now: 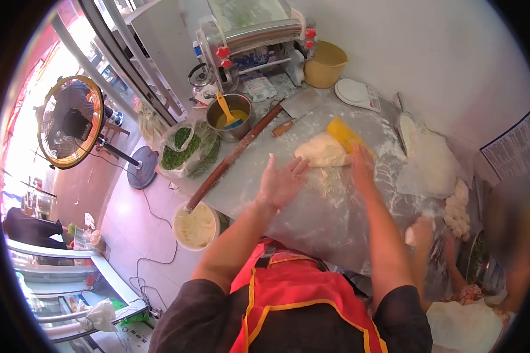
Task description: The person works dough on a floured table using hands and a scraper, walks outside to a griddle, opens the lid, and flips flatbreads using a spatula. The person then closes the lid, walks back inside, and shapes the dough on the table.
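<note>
The dough [319, 151] lies on the floured desk [241, 194], between the two hands and slightly forward of them. Its long axis runs roughly from left to right across the desk, so each hand faces one end.

Left hand [282, 181]: grip wide, fingers spread, palm down, nothing held. The dough lies forward and to the right of this hand. The fingertips are at the near left edge of the dough; whether they press on it or stop just beside it cannot be told.

Right hand [363, 166]: grip narrow, holding the yellow scraper [343, 133]. The dough lies forward and to the left of this hand. The scraper is set obliquely along the far right side of the dough, its long side sloping from far left to near right. Neither hand is clearly nearer to the dough.

Surrounding items: the rolling pin [235, 157] lies diagonally to the left, beside the metal pot [234, 135]. A wooden-handled blade [283, 127] lies between the rolling pin and the dough. A second person's hand [421, 228] is at the right, well apart from the dough.
</note>
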Action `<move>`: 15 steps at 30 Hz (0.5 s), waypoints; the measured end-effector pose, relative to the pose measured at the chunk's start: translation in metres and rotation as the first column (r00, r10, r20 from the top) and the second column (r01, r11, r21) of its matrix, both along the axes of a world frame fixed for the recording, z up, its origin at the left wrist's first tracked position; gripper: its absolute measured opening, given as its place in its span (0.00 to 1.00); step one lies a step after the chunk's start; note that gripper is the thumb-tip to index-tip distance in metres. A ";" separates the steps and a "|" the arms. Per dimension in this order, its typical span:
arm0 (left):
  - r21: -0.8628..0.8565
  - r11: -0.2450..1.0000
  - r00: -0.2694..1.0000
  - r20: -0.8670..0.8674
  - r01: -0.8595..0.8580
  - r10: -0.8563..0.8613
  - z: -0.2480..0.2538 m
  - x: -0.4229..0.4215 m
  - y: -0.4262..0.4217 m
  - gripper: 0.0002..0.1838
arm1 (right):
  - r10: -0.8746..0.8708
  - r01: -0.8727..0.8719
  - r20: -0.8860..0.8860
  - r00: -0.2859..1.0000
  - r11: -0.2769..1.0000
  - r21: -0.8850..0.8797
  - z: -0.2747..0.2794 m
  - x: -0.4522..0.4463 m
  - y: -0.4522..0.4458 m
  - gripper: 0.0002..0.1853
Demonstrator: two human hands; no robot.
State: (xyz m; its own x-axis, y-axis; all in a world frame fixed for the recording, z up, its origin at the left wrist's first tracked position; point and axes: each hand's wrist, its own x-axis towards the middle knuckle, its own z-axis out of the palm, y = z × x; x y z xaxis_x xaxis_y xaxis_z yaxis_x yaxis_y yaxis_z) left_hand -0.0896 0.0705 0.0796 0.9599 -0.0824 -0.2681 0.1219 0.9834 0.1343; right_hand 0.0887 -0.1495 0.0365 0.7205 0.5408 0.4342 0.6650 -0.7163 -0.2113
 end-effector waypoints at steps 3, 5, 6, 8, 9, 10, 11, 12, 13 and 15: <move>-0.089 0.996 0.999 0.054 0.000 0.005 -0.005 0.007 -0.016 0.45 | 0.069 -0.021 -0.161 0.984 0.960 0.280 0.002 -0.030 0.050 0.28; 0.090 0.995 1.000 0.006 0.030 -0.031 -0.013 0.013 -0.051 0.43 | 0.154 0.203 -0.568 0.809 0.833 0.515 0.015 -0.047 0.051 0.31; 0.281 0.958 0.996 -0.081 0.051 -0.029 -0.017 0.024 -0.082 0.41 | 0.276 0.318 -0.714 0.643 0.752 0.577 0.023 -0.061 0.063 0.33; 0.498 0.865 0.928 -0.349 0.065 0.131 0.041 0.023 -0.081 0.40 | 0.556 0.459 -0.763 0.329 0.612 0.644 -0.006 -0.076 0.093 0.36; 0.526 0.848 0.919 -0.362 0.063 0.156 0.036 0.031 -0.082 0.40 | 0.664 0.510 -0.714 0.221 0.545 0.665 -0.041 -0.077 0.103 0.37; 0.538 0.840 0.927 -0.342 0.061 0.151 0.014 0.046 -0.082 0.39 | 0.609 0.512 -0.763 0.216 0.595 0.620 -0.010 -0.094 0.103 0.39; 0.542 0.838 0.937 -0.323 0.065 0.136 -0.006 0.061 -0.081 0.39 | 0.551 0.512 -0.808 0.209 0.642 0.570 0.026 -0.112 0.105 0.40; 0.540 0.839 0.941 -0.312 0.064 0.129 -0.018 0.067 -0.077 0.38 | 0.668 0.674 -0.724 0.172 0.456 0.581 0.017 -0.119 0.107 0.41; 0.543 0.838 0.947 -0.296 0.061 0.123 -0.023 0.071 -0.076 0.38 | 0.757 0.818 -0.631 0.170 0.248 0.519 0.013 -0.124 0.107 0.41; 0.554 0.830 0.959 -0.264 0.060 0.106 -0.029 0.075 -0.076 0.37 | 0.690 0.733 -0.720 0.075 0.452 0.509 0.031 -0.138 0.096 0.42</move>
